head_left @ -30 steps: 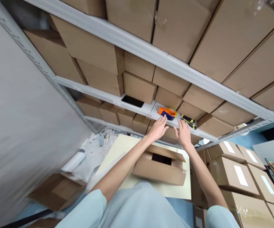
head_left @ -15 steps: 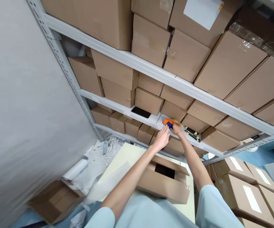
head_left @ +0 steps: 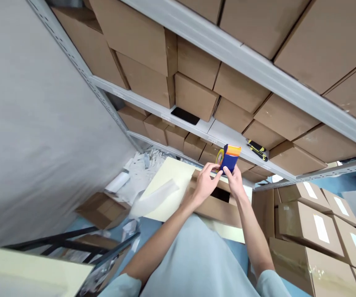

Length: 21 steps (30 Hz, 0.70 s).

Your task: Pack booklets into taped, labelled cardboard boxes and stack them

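Note:
A blue and orange packing-tape dispenser (head_left: pixel 231 156), carrying a yellow-rimmed tape roll (head_left: pixel 219 157), is held up over the work table. My right hand (head_left: pixel 235 181) is closed around its lower part, thumb on the blue face. The fingers of my left hand (head_left: pixel 207 181) are bent together at the lower edge of the roll and pinch the dispenser there. Below both hands lies a cardboard box (head_left: pixel 218 209) with its top flaps apart and something dark inside, partly hidden by my hands and wrists.
Behind the table (head_left: pixel 158 194) stands a metal shelf (head_left: pixel 193 131) filled with cartons. On it lie a black flat object (head_left: pixel 185 116) and yellow-black utility knives (head_left: pixel 256 150). Labelled cartons (head_left: pixel 312 225) are stacked at right. An empty carton (head_left: pixel 104 210) and white wrapping scraps (head_left: pixel 142 169) lie at left.
The tape dispenser has been lifted off the shelf and brought back toward me, now upright over the box. Both hands have drawn in with it. My view has tilted downward.

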Each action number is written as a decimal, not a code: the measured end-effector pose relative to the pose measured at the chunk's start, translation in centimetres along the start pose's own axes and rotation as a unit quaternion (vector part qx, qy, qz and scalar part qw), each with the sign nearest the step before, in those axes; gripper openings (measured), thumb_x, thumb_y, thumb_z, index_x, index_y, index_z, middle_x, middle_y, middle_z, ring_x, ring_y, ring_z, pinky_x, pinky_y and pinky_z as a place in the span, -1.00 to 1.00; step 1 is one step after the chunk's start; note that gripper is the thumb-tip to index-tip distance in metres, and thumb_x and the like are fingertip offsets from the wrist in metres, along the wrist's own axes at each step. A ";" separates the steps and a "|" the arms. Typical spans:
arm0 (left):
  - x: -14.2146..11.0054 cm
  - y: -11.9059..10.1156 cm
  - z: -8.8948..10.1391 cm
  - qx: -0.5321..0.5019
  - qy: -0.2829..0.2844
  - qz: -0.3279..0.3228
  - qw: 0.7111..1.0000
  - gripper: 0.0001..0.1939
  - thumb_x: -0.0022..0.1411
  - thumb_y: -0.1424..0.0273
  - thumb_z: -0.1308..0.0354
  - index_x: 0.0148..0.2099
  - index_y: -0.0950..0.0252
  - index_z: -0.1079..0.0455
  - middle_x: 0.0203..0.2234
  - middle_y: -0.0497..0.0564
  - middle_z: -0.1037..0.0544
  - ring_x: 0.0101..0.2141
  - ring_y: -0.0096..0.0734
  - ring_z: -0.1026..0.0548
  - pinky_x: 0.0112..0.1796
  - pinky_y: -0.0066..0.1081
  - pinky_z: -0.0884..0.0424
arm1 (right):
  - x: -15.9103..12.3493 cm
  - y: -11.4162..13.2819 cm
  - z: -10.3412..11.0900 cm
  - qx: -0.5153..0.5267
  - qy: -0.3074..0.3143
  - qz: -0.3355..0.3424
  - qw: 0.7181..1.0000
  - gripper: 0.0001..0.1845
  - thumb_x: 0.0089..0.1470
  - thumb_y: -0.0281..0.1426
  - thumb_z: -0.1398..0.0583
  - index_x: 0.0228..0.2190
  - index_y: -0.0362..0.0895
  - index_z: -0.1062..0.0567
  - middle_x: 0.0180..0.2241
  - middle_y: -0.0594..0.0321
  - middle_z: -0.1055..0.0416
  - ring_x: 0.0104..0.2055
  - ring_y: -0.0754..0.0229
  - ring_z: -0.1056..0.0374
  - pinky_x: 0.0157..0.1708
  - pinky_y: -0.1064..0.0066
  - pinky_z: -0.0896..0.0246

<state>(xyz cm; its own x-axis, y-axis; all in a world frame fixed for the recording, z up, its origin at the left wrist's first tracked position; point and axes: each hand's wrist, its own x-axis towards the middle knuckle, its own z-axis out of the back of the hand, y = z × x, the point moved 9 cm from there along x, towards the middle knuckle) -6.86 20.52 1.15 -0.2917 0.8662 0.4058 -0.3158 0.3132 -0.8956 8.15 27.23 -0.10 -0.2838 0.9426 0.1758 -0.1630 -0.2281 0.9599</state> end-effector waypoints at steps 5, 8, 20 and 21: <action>-1.9 -3.4 1.1 0.013 0.003 -0.018 1.000 -0.85 0.46 0.44 -0.22 0.04 0.22 -0.50 -0.08 0.08 -0.63 -0.06 -0.26 -0.65 0.01 -0.27 -0.63 | -3.6 3.7 -0.5 -0.016 -0.048 0.026 0.998 -0.46 0.36 0.04 -0.25 0.13 -0.08 -0.47 0.00 0.05 -0.59 0.03 0.03 -0.54 0.14 0.14 -0.49; -2.7 -5.4 2.4 0.001 0.001 -0.053 0.999 -0.90 0.49 0.43 -0.21 0.01 0.21 -0.51 -0.11 0.07 -0.64 -0.08 -0.29 -0.66 -0.05 -0.31 -0.64 | -5.3 6.0 -0.3 -0.014 -0.037 0.035 0.999 -0.48 0.37 0.01 -0.27 0.16 -0.04 -0.48 0.03 0.05 -0.61 0.09 0.00 -0.54 0.19 0.10 -0.48; -3.8 -10.0 8.2 0.018 -0.016 -0.112 0.993 -0.75 0.44 0.44 -0.28 0.14 0.25 -0.52 -0.05 0.12 -0.66 -0.05 -0.24 -0.63 -0.04 -0.25 -0.63 | -6.8 7.4 -2.0 -0.090 0.064 0.080 0.991 -0.64 0.37 -0.03 -0.30 -0.07 -0.05 -0.59 -0.13 0.10 -0.67 -0.13 -0.02 -0.59 -0.08 0.15 -0.57; -3.5 -10.3 9.2 0.016 -0.026 -0.106 0.994 -0.71 0.45 0.43 -0.26 0.18 0.26 -0.51 -0.02 0.14 -0.64 -0.04 -0.23 -0.62 -0.06 -0.25 -0.63 | -7.1 7.7 -2.0 -0.122 0.078 0.098 0.985 -0.69 0.38 -0.09 -0.29 -0.06 -0.05 -0.57 -0.13 0.10 -0.65 -0.13 -0.01 -0.58 -0.09 0.15 -0.55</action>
<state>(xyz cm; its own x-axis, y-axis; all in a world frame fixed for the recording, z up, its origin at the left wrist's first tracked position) -10.93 10.67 10.67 -0.2620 0.7596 0.5953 -0.4037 0.4740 -0.7825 6.97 18.29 5.59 -0.4716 0.8299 0.2982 -0.3066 -0.4714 0.8269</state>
